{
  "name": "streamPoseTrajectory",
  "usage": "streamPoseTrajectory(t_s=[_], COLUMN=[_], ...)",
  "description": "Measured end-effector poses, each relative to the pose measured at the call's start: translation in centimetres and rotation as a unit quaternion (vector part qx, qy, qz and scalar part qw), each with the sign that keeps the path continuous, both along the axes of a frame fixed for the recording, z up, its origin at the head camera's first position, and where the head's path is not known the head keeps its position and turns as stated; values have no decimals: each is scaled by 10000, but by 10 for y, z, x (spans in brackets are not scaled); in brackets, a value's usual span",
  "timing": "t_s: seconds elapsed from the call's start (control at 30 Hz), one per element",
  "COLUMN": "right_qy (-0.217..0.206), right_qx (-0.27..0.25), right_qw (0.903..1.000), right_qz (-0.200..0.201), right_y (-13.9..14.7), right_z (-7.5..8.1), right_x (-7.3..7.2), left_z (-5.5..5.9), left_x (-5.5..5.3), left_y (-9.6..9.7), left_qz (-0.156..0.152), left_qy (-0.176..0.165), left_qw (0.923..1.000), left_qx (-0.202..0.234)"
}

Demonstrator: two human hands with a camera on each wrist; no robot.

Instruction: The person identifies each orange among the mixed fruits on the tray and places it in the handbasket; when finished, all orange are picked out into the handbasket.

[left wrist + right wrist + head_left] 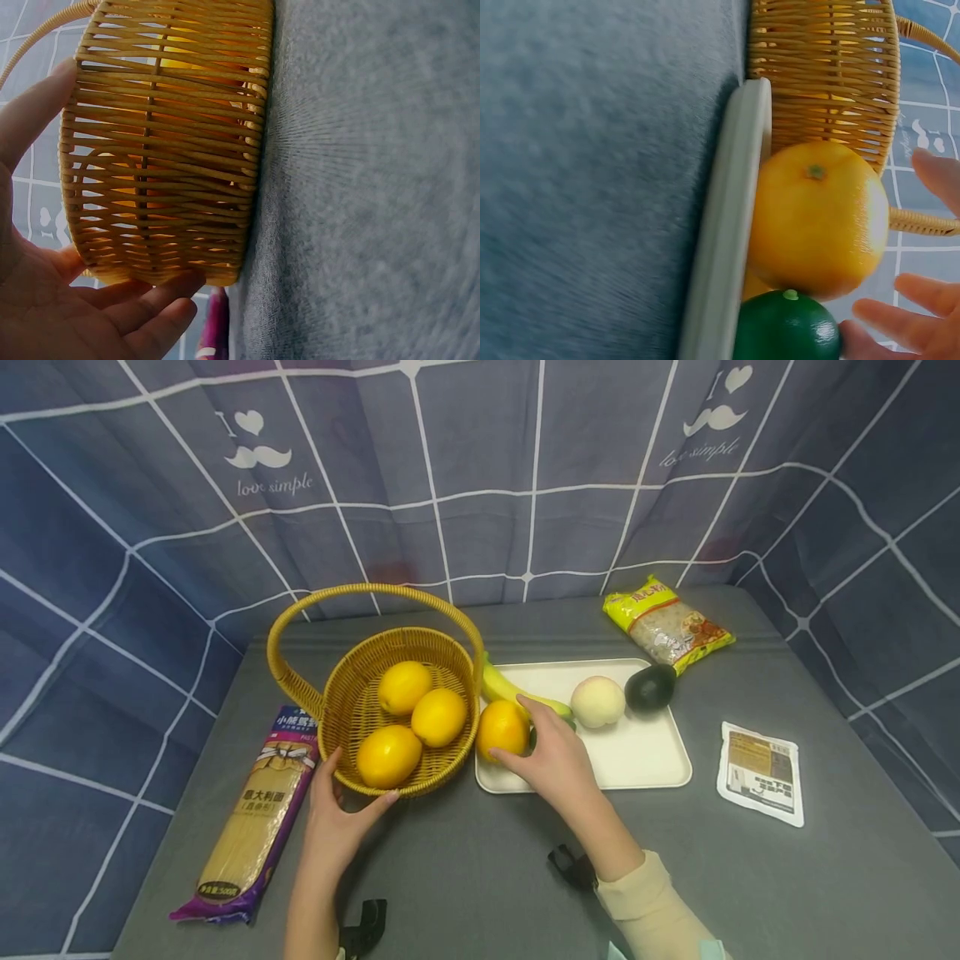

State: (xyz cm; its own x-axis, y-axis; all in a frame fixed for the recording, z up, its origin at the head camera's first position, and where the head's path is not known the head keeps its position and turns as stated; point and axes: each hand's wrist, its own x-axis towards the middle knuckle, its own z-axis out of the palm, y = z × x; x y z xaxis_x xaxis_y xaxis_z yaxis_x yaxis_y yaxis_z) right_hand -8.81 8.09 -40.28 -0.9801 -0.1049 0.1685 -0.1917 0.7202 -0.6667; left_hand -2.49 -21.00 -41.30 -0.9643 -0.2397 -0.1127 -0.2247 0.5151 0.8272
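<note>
The wicker basket holds three yellow-orange fruits. My left hand rests on its near left side, thumb and spread fingers touching the rim and weave. An orange lies at the left end of the white tray, close beside the basket. Around it my right hand spreads its thumb and fingers; the right wrist view shows a gap between them and the orange. A dark green fruit sits against the orange, mostly hidden by the right hand in the head view.
On the tray are also a banana, a pale peach and a dark avocado-like fruit. A pasta pack lies left of the basket. A yellow food bag and a white sachet lie to the right.
</note>
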Motion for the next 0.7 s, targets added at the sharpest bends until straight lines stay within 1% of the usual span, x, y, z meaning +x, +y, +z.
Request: streamPoseTrajectory(t_s=[0.17,0.27,0.53,0.7], right_qy=[-140,-173,28,135], right_qx=[268,355,625,813], right_qw=[9995,9991,9979,9966], right_qz=[57,131,162,74], right_y=[-5,-10,-19,-20], right_z=[4,2,-6,-9], right_x=[-3,-6,-15,-19], left_z=[0,0,-1,-1], left_x=[1,1,1,1], left_y=[0,0,-1,-1], left_qz=[4,3,9,9], left_qy=[-1,5,6,19], left_qw=[10000,10000,10000,10000], left_qx=[-4,-5,-26,-19])
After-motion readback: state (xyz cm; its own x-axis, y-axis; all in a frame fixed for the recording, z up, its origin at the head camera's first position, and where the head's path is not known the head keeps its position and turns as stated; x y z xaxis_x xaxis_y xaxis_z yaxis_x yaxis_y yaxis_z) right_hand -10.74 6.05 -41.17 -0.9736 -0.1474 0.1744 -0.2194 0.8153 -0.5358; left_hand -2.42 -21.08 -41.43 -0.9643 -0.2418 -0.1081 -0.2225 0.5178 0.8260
